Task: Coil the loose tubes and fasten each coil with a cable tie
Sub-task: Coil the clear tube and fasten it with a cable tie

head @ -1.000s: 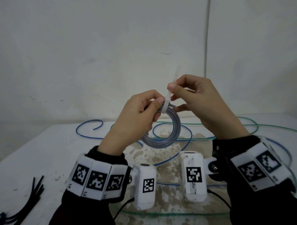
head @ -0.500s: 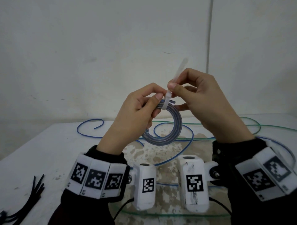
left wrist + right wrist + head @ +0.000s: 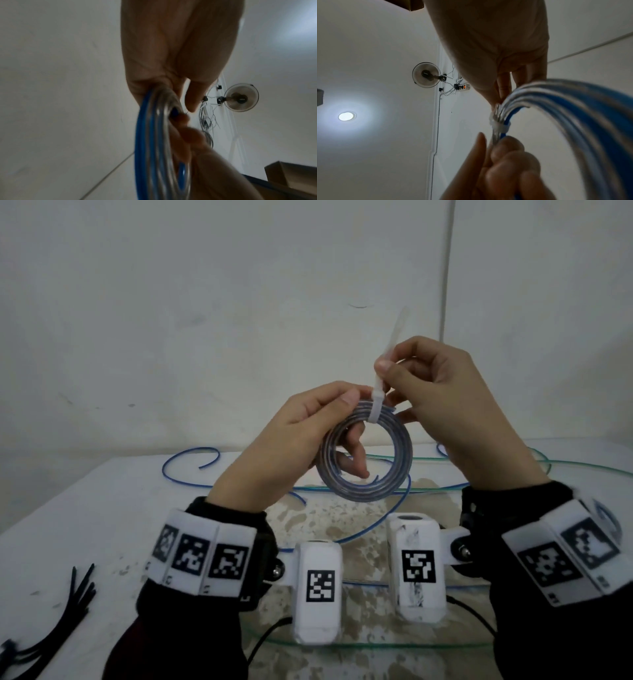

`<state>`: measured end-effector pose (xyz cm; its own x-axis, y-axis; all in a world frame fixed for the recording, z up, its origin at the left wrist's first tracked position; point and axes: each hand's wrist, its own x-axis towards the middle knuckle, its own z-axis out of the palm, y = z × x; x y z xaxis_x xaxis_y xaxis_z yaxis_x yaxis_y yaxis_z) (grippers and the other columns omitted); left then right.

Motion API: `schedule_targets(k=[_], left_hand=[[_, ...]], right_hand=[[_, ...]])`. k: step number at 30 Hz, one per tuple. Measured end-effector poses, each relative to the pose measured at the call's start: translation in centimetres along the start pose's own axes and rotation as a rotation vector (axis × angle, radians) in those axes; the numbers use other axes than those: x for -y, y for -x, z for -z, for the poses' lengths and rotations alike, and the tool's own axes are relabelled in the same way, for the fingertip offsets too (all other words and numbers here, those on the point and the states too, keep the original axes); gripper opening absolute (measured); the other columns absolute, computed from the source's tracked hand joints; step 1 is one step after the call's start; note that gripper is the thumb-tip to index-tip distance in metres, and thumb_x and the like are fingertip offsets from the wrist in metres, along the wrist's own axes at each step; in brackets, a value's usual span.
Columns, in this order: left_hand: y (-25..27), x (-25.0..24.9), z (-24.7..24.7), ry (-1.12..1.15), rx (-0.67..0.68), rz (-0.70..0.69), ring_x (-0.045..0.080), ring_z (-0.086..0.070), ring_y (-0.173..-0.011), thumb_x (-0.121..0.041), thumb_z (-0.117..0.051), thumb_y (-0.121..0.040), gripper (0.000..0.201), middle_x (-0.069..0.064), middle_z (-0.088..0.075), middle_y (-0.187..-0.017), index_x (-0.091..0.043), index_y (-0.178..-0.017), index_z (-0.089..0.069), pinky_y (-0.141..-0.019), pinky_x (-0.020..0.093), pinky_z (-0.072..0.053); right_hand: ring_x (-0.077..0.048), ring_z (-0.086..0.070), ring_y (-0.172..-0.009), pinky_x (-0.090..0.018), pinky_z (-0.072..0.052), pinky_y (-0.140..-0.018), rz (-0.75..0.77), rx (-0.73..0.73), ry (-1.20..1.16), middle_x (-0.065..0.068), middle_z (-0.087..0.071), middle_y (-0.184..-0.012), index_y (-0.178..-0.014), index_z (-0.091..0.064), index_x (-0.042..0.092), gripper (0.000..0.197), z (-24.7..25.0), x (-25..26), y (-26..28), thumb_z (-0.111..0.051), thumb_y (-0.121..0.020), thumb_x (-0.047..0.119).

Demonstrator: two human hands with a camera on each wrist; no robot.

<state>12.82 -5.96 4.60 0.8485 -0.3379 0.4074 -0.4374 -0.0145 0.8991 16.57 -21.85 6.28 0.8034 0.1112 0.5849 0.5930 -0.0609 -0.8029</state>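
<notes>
A coil of clear and blue tube [image 3: 365, 490] hangs in the air above the table, seen edge-on in the left wrist view as the coil [image 3: 154, 148]. My left hand [image 3: 301, 436] pinches its top left between thumb and fingers. A white cable tie [image 3: 377, 405] is looped round the top of the coil, tail pointing up. My right hand [image 3: 442, 402] pinches that tail just above the loop. In the right wrist view the cable tie [image 3: 500, 127] sits tight around the coil [image 3: 573, 108].
Loose blue tube [image 3: 191, 470] and green tube [image 3: 582, 470] sprawl over the white table [image 3: 85, 525] behind and under my hands. A bundle of black cable ties [image 3: 65, 618] lies at the front left. A plain wall stands behind.
My right hand has drawn the tie's tail upward, so more tail sticks out above the fingers and the loop sits tighter. The coil has turned more face-on in my left hand.
</notes>
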Motion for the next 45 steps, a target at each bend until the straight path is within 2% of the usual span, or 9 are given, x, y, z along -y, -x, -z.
schedule_targets(k=[5,10,15,19,27,31,35,40,45], left_hand=[[0.1,0.2,0.6,-0.089,-0.07,0.092,0.006,-0.024,-0.038,-0.009,-0.038,-0.101,0.023,0.003,-0.042,-0.063,-0.012,-0.101,-0.061,-0.039,0.019,-0.031],[-0.4,1.1,0.3,-0.087,-0.17,0.213,0.007,-0.019,-0.037,-0.01,-0.043,-0.099,0.026,0.001,-0.037,-0.057,-0.019,-0.084,-0.063,-0.038,0.015,-0.019],[-0.5,0.9,-0.3,-0.093,-0.217,0.165,0.013,-0.013,-0.045,-0.034,-0.057,-0.092,0.026,0.002,-0.028,-0.058,-0.025,-0.072,-0.071,-0.043,0.02,-0.011],[-0.5,1.1,-0.7,-0.145,-0.274,0.126,0.009,-0.02,-0.04,-0.023,-0.059,-0.093,0.018,-0.01,-0.037,-0.047,-0.011,-0.088,-0.072,-0.038,0.014,-0.017],[-0.1,0.2,-1.1,-0.307,-0.238,-0.012,-0.004,-0.042,-0.033,-0.01,-0.054,-0.095,0.02,-0.017,-0.045,-0.037,0.006,-0.095,-0.066,-0.04,0.002,-0.027],[-0.1,0.0,-1.2,-0.324,-0.226,-0.018,-0.004,-0.041,-0.032,-0.01,-0.054,-0.095,0.02,-0.017,-0.045,-0.036,0.006,-0.094,-0.066,-0.04,0.002,-0.027],[-0.4,0.6,-1.1,-0.263,-0.254,0.029,0.003,-0.027,-0.035,-0.017,-0.056,-0.094,0.02,-0.012,-0.043,-0.043,-0.002,-0.09,-0.069,-0.037,0.014,-0.023],[-0.2,0.4,-0.8,-0.089,-0.224,0.075,0.012,-0.016,-0.044,-0.021,-0.057,-0.094,0.019,0.002,-0.029,-0.056,-0.008,-0.089,-0.069,-0.039,0.019,-0.015],[-0.4,0.3,0.0,-0.053,-0.273,0.001,0.011,-0.022,-0.041,-0.019,-0.049,-0.098,0.02,0.004,-0.038,-0.06,-0.011,-0.099,-0.067,-0.038,0.02,-0.028]], right_hand=[[-0.01,-0.06,-0.054,-0.026,-0.052,-0.051,-0.001,0.039,0.041,0.004,-0.065,-0.06,-0.08,-0.058,0.014,0.012,-0.1,-0.7,-0.3,-0.061,-0.091,0.012],[-0.012,-0.063,-0.058,-0.029,-0.055,-0.056,-0.003,0.067,0.11,-0.004,-0.067,-0.066,-0.079,-0.058,0.011,0.011,-0.7,-1.6,-0.2,-0.062,-0.089,0.01],[-0.014,-0.065,-0.062,-0.035,-0.059,-0.063,0.004,0.096,0.06,-0.012,-0.065,-0.076,-0.082,-0.058,0.005,0.01,-0.5,-1.6,-0.2,-0.063,-0.089,0.01],[-0.016,-0.064,-0.067,-0.038,-0.059,-0.065,0.026,0.095,0.07,-0.01,-0.065,-0.074,-0.079,-0.059,0.006,0.01,-0.2,-1.7,-0.3,-0.064,-0.088,0.009],[-0.013,-0.06,-0.069,-0.034,-0.057,-0.058,0.002,0.015,-0.003,-0.002,-0.063,-0.076,-0.073,-0.055,0.013,0.019,-1.0,-2.1,-0.4,-0.063,-0.088,0.006],[-0.014,-0.06,-0.069,-0.029,-0.054,-0.054,-0.02,0.001,0.018,-0.004,-0.063,-0.081,-0.072,-0.052,0.012,0.02,-0.8,-1.9,-0.3,-0.063,-0.088,0.008],[-0.013,-0.059,-0.065,-0.028,-0.053,-0.051,-0.017,-0.002,0.075,-0.002,-0.061,-0.074,-0.074,-0.053,0.012,0.018,-0.6,-1.5,-0.2,-0.063,-0.089,0.01],[-0.013,-0.061,-0.065,-0.031,-0.056,-0.06,-0.065,0.15,0.012,-0.002,-0.064,-0.068,-0.079,-0.058,0.011,0.012,0.9,-0.5,-0.2,-0.062,-0.09,0.014],[-0.014,-0.068,-0.076,-0.033,-0.057,-0.073,-0.139,0.414,0.1,-0.004,-0.072,-0.081,-0.096,-0.065,0.012,0.008,0.9,-0.4,0.4,-0.062,-0.09,0.015]])
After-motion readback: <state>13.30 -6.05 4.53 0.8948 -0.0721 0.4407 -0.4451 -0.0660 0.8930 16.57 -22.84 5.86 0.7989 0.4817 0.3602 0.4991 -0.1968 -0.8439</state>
